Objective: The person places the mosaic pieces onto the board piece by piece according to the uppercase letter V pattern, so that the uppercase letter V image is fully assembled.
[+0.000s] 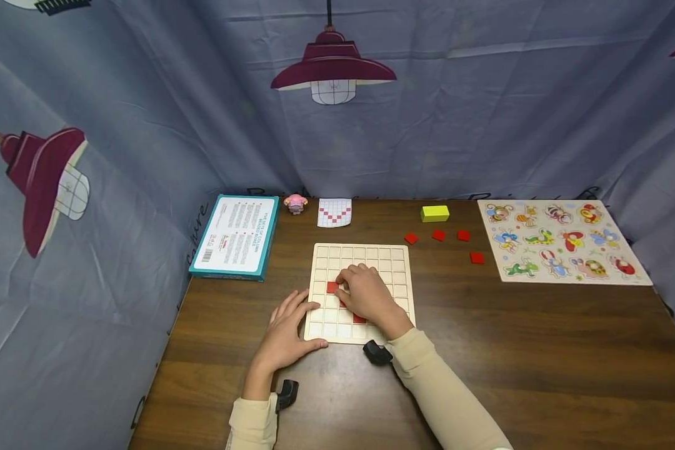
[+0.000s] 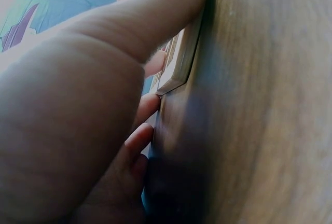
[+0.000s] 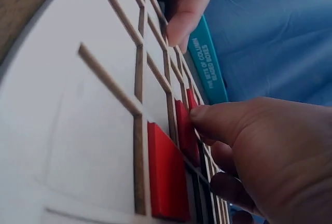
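Note:
A square wooden grid board (image 1: 329, 252) lies on the table in front of me. Red square tiles sit in its cells in a diagonal line, among them a lower one (image 1: 359, 319) and an upper-left one (image 1: 332, 287). My right hand (image 1: 365, 294) reaches over the board, its thumb and forefinger pinching at that upper-left tile; in the right wrist view the thumb tip meets the tile's edge. My left hand (image 1: 284, 334) rests at the board's lower-left corner, fingers spread along the left side and thumb at the near edge. The right hand covers part of the grid.
Several loose red tiles (image 1: 439, 235) lie beyond the board to the right, near a yellow block (image 1: 435, 214). Behind the board are a pattern card (image 1: 334, 212) and a pink figurine (image 1: 295, 204). A teal-edged box (image 1: 236, 236) stands left, an insect puzzle board (image 1: 562, 242) right.

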Available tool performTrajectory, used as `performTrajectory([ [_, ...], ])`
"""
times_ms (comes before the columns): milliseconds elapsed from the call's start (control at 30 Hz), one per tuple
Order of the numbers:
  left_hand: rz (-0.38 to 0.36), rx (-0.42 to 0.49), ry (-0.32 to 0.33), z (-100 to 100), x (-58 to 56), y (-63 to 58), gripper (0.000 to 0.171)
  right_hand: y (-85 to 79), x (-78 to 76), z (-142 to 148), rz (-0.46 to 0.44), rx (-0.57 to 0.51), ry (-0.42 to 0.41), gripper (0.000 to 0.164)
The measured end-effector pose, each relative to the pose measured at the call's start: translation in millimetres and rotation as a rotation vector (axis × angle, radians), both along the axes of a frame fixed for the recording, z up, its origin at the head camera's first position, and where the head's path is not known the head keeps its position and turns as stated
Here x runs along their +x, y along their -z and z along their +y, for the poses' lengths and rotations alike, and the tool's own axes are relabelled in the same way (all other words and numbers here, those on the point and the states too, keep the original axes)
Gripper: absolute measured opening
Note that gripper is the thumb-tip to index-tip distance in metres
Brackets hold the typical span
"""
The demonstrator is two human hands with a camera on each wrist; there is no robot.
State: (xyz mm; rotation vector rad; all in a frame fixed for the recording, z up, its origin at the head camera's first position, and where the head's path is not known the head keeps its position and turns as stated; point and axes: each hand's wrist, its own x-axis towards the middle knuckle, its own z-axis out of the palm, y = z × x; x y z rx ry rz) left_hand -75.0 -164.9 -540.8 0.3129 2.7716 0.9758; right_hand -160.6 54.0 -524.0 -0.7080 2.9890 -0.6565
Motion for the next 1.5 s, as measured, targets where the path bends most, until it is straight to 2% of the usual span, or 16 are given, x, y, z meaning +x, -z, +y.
performTrajectory([
  [167, 0.007, 0.012, 0.006, 2, -1.2, -0.4, 0.077, 9.3, -1.7, 25, -0.06, -0.159, 0.079, 0.027],
  [233, 0.006, 0.018, 0.008, 2, -1.6, 0.1, 0.077, 14.4, -1.7, 45, -0.056, -0.242, 0.127, 0.029],
  [367, -0.001, 0.024, 0.001, 3, -1.8, 0.4, 0.077, 19.8, 0.1, 94, 0.011, -0.367, 0.231, 0.033],
  [533, 0.004, 0.03, -0.002, 2, -2.4, 0.2, 0.077, 25.6, 7.8, 157, 0.119, -0.404, 0.443, 0.044],
  [633, 0.007, 0.028, -0.002, 2, -2.3, 0.3, 0.077, 28.5, 12.6, 182, 0.168, -0.41, 0.565, 0.049],
  [700, 0.009, 0.024, -0.002, 2, -1.8, 0.5, 0.077, 31.0, 13.7, 193, 0.192, -0.413, 0.612, 0.052],
  [800, 0.014, 0.027, 0.002, 2, -1.0, 1.8, 0.077, 33.5, 12.5, 201, 0.208, -0.41, 0.632, 0.056],
  [933, 0.016, 0.029, 0.0, 2, 0.2, 3.3, 0.077, 37.2, 10.3, 205, 0.181, -0.363, 0.647, 0.061],
  [1167, 0.022, 0.027, -0.006, 3, 1.9, 1.4, 0.077, 39.0, 12.0, 203, 0.141, -0.243, 0.693, 0.058],
  [1367, 0.024, 0.031, -0.008, 3, 2.8, 0.1, 0.077, 40.2, 14.0, 201, 0.116, -0.207, 0.659, 0.052],
  [1500, 0.019, 0.025, -0.009, 1, 4.1, 0.3, 0.077, 41.7, 15.4, 199, 0.115, -0.245, 0.64, 0.043],
])
